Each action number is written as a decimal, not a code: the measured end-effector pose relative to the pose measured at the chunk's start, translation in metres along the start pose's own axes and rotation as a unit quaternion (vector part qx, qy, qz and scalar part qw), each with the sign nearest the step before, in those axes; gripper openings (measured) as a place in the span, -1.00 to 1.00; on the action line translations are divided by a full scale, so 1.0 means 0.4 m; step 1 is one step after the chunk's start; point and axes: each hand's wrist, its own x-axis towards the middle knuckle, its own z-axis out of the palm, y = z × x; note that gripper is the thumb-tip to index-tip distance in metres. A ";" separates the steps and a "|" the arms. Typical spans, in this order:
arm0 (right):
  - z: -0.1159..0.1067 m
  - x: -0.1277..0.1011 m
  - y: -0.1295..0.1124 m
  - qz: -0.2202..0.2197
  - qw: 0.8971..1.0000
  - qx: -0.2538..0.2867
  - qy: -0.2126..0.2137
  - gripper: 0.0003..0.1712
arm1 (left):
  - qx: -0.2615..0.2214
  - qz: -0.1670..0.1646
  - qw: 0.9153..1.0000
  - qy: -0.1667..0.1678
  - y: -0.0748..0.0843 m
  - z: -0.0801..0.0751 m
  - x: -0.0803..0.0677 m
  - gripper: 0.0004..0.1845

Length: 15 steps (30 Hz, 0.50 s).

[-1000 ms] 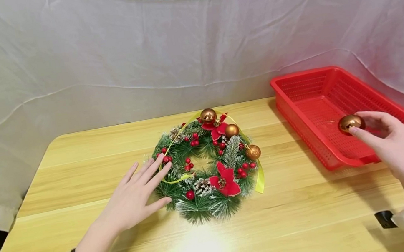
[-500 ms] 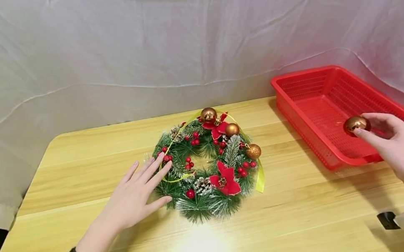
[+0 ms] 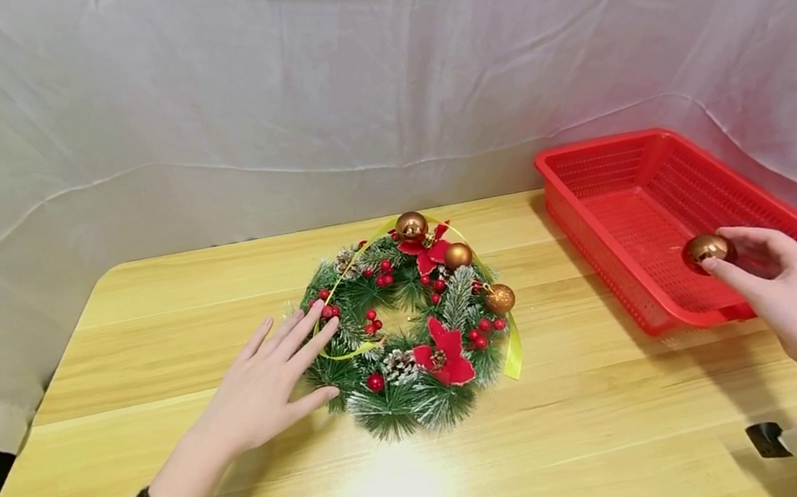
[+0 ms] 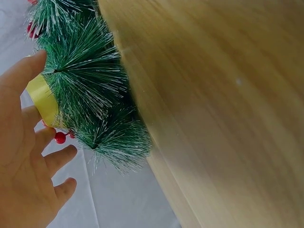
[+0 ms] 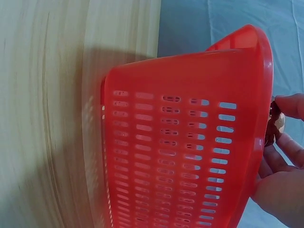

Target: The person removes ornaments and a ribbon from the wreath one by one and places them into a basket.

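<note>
A green Christmas wreath (image 3: 389,411) with red berries, pine cones and red fabric flowers lies mid-table in the head view. My left hand (image 3: 263,394), fingers straight and spread, rests at its left edge beside a yellow ribbon (image 3: 512,355). The left wrist view shows those fingers (image 4: 61,159) along the green needles. Over the near right part of a red plastic basket (image 3: 594,258), my right hand (image 3: 784,288) pinches a shiny copper Christmas bauble (image 3: 708,250) between thumb and fingers. In the right wrist view the basket's rim partly hides this bauble (image 5: 275,126).
Three more baubles sit on the wreath: a shiny copper one (image 3: 411,225), a matte gold one (image 3: 457,255) and a glittery one (image 3: 499,299). The wooden table (image 3: 155,336) ends at a pale cloth backdrop (image 3: 277,114). The basket's raised walls stand around its hollow.
My right hand has moved slightly right and lower over the basket, still pinching the copper bauble. The left hand and the wreath stay in place.
</note>
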 end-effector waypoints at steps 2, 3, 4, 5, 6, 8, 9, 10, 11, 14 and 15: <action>-0.001 -0.002 0.002 0.001 1.000 -0.006 0.000 -0.54 | 0.000 0.001 1.000 0.003 0.000 0.000 0.000 -0.13; -0.002 -0.004 0.002 0.002 1.000 -0.012 0.001 -0.53 | -0.001 0.002 1.000 0.005 0.001 0.000 0.000 -0.13; -0.002 -0.006 0.003 0.003 1.000 -0.016 0.001 -0.53 | -0.001 0.002 1.000 0.007 0.001 0.000 0.000 -0.13; -0.003 -0.008 0.004 0.004 1.000 -0.022 0.002 -0.52 | -0.001 0.003 1.000 0.007 0.001 0.000 0.000 -0.13; -0.004 -0.010 0.004 0.004 1.000 -0.024 0.001 -0.51 | -0.001 0.003 1.000 0.008 0.001 0.000 0.000 -0.13; -0.004 -0.012 0.004 0.002 1.000 -0.026 -0.001 -0.50 | -0.001 0.002 1.000 0.006 0.002 0.000 0.000 -0.13; -0.003 -0.013 0.004 0.001 1.000 -0.025 -0.001 -0.50 | 0.000 0.001 1.000 0.006 0.002 0.000 -0.001 -0.13; -0.002 -0.013 0.003 0.001 1.000 -0.026 -0.002 -0.50 | 0.001 0.000 1.000 0.005 0.002 0.000 -0.001 -0.13; -0.001 -0.013 0.002 0.000 1.000 -0.024 -0.003 -0.50 | 0.001 0.000 1.000 0.005 0.002 0.000 -0.001 -0.13; 0.004 -0.014 -0.003 -0.004 1.000 -0.017 -0.006 -0.51 | 0.002 0.001 1.000 0.007 0.001 0.001 -0.002 -0.13; 0.006 -0.014 -0.006 -0.004 1.000 -0.013 -0.006 -0.51 | 0.002 0.002 1.000 0.008 0.002 0.001 -0.002 -0.13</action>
